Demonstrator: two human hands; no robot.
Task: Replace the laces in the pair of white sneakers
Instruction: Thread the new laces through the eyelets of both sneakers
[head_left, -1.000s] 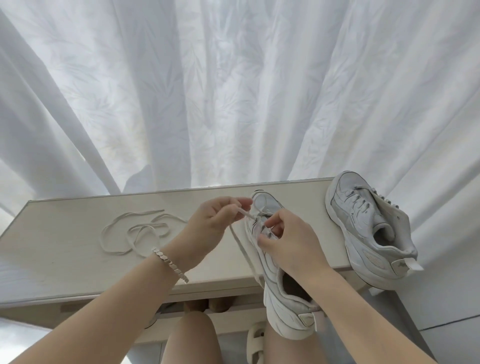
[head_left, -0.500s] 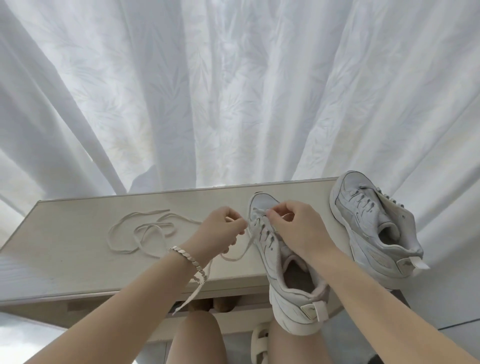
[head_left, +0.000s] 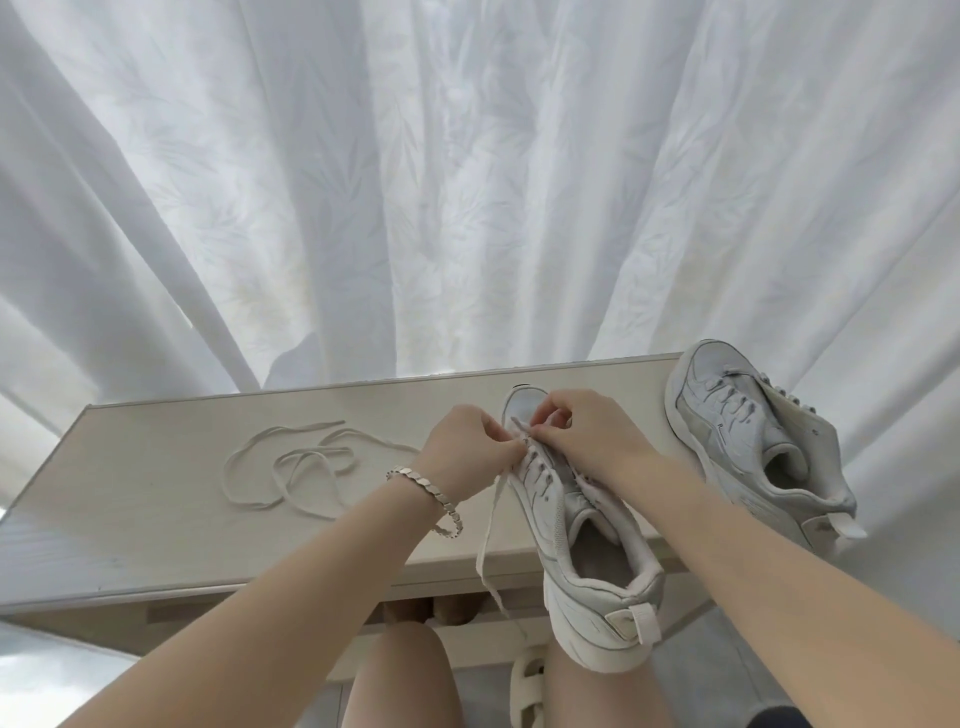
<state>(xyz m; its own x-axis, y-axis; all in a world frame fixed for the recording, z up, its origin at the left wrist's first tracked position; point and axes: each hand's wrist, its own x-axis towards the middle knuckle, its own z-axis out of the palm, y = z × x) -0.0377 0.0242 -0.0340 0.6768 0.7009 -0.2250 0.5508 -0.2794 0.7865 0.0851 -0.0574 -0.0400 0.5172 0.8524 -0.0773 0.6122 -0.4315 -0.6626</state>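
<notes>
Pinching lace (head_left: 489, 519) at sneaker (head_left: 550, 499), left grip (head_left: 467, 457), right grip (head_left: 592, 441)

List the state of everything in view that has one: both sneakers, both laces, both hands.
Near sneaker, upright on the table edge, heel overhanging, mostly unlaced.
Far sneaker, laced, resting at the table's right end.
Working lace, at the toe eyelets, one end hanging past the table edge.
Loose lace, coiled flat on the table, untouched.
Left hand, pinching the working lace.
Right hand, pinching the working lace at the toe eyelets.

A home room, sheer white curtains (head_left: 467, 182) behind a pale wooden desk (head_left: 156, 499), bare knees beneath
</notes>
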